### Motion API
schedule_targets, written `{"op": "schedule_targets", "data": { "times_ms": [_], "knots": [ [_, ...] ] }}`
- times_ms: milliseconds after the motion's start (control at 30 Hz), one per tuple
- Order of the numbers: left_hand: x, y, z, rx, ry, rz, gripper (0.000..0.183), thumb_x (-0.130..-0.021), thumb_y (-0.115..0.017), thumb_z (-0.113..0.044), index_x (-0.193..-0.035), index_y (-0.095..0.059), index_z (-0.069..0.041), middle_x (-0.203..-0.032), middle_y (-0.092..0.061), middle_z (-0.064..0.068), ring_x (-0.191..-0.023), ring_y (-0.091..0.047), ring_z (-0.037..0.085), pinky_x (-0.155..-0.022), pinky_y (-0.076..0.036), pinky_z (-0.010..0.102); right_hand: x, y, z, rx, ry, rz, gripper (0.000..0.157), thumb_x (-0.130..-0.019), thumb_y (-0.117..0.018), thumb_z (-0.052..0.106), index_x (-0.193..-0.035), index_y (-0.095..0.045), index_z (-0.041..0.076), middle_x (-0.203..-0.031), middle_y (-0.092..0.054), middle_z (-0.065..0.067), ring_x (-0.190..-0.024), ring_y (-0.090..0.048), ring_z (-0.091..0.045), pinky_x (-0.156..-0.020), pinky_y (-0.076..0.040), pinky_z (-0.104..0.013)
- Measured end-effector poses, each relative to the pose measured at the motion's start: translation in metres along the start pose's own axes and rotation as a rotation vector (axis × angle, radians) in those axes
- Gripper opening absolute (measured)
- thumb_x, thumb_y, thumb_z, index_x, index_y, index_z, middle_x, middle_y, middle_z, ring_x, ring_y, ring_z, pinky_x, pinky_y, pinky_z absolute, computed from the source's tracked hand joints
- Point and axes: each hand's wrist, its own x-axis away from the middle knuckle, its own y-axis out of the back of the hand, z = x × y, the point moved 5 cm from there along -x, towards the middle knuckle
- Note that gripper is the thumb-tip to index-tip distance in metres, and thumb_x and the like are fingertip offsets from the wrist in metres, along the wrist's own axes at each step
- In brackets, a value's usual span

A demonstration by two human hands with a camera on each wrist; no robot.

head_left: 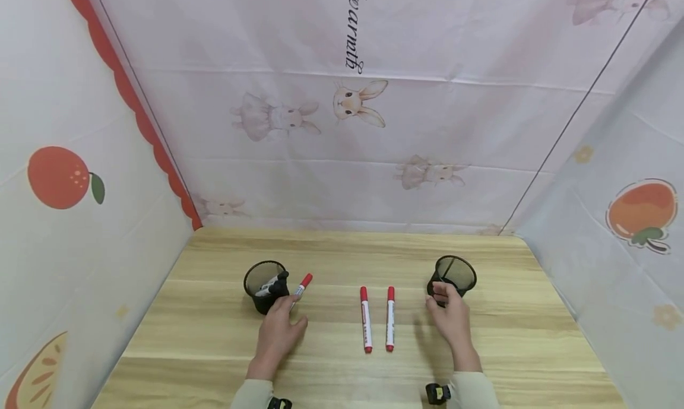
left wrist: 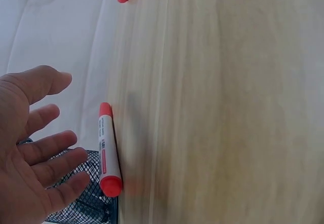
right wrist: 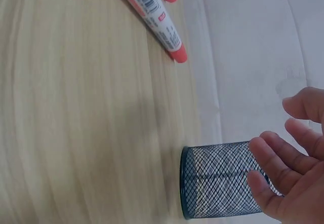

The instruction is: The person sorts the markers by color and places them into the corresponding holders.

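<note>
My left hand (head_left: 279, 332) hovers at the near side of a black mesh pen cup (head_left: 260, 305), fingers spread and holding nothing. Black-capped markers (head_left: 271, 285) lean inside that cup. Just right of it a red-capped marker (head_left: 303, 282) lies slanted on the table; in the left wrist view this marker (left wrist: 107, 150) is apart from the fingers. On the other side, my right hand (head_left: 451, 317) is in front of a second mesh cup (head_left: 462, 272), hiding part of it. Its fingers are loosely bent beside the cup wall (right wrist: 223, 183) and grip nothing.
Two more red-capped markers, a left one (head_left: 366, 320) and a right one (head_left: 390, 320), lie side by side mid-table between the hands. The wood-grain table (head_left: 342, 254) meets a printed cloth wall (head_left: 320, 189) at the back, with cloth on both sides.
</note>
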Motion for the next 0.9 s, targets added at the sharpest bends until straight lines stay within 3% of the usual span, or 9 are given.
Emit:
{"op": "schedule_targets", "data": {
  "times_ms": [133,267,367,533,700,900],
  "knots": [
    [-0.003,-0.003,0.000,0.018,-0.001,0.007,0.045,-0.074,-0.075,-0.014,-0.115,-0.063,-0.004,-0.112,-0.059,0.013,-0.097,-0.058,0.030,-0.076,-0.049,0.046,0.001,0.008,-0.002,0.023,0.014,-0.097,0.026,-0.078,-0.068,-0.005,-0.102,-0.059,-0.006,-0.088,-0.064,-0.018,-0.074,-0.061,-0.022,-0.068,-0.051,-0.031],
    [-0.005,-0.007,0.001,0.022,0.009,0.018,0.044,-0.074,-0.075,-0.013,-0.115,-0.062,-0.003,-0.114,-0.058,0.014,-0.100,-0.058,0.032,-0.077,-0.049,0.047,0.003,0.017,-0.007,0.038,-0.017,-0.210,0.023,-0.075,-0.070,-0.006,-0.095,-0.058,-0.004,-0.077,-0.062,-0.011,-0.064,-0.053,-0.008,-0.058,-0.042,-0.012],
    [-0.007,-0.009,0.002,0.016,0.009,0.024,0.044,-0.075,-0.075,-0.013,-0.116,-0.062,-0.004,-0.115,-0.058,0.014,-0.102,-0.057,0.032,-0.078,-0.049,0.047,0.005,0.022,-0.012,0.046,-0.051,-0.267,0.028,-0.073,-0.071,-0.005,-0.098,-0.056,-0.004,-0.078,-0.058,-0.013,-0.064,-0.052,-0.011,-0.057,-0.038,-0.009],
    [-0.010,-0.014,0.002,0.026,0.016,0.038,0.044,-0.076,-0.074,-0.014,-0.116,-0.062,-0.004,-0.116,-0.057,0.015,-0.102,-0.057,0.032,-0.079,-0.049,0.046,0.004,0.029,-0.024,0.034,-0.133,-0.310,0.048,-0.072,-0.072,-0.003,-0.113,-0.047,-0.007,-0.095,-0.052,-0.020,-0.082,-0.052,-0.033,-0.072,-0.038,-0.029],
    [-0.014,-0.019,0.003,0.047,0.011,0.024,0.042,-0.074,-0.075,-0.012,-0.113,-0.063,-0.003,-0.112,-0.058,0.013,-0.097,-0.059,0.031,-0.077,-0.049,0.046,-0.001,0.030,-0.034,-0.034,-0.217,-0.234,0.074,-0.074,-0.073,0.002,-0.135,-0.030,-0.006,-0.122,-0.041,-0.030,-0.107,-0.044,-0.043,-0.088,-0.035,-0.051],
    [-0.021,-0.023,0.000,0.062,-0.048,-0.010,0.043,-0.072,-0.074,-0.008,-0.112,-0.063,0.000,-0.112,-0.058,0.016,-0.096,-0.058,0.033,-0.078,-0.049,0.046,-0.011,0.027,-0.046,-0.109,-0.242,-0.144,0.099,-0.075,-0.076,0.008,-0.147,-0.009,0.001,-0.140,-0.030,-0.031,-0.125,-0.031,-0.044,-0.100,-0.027,-0.055]
  ]
}}
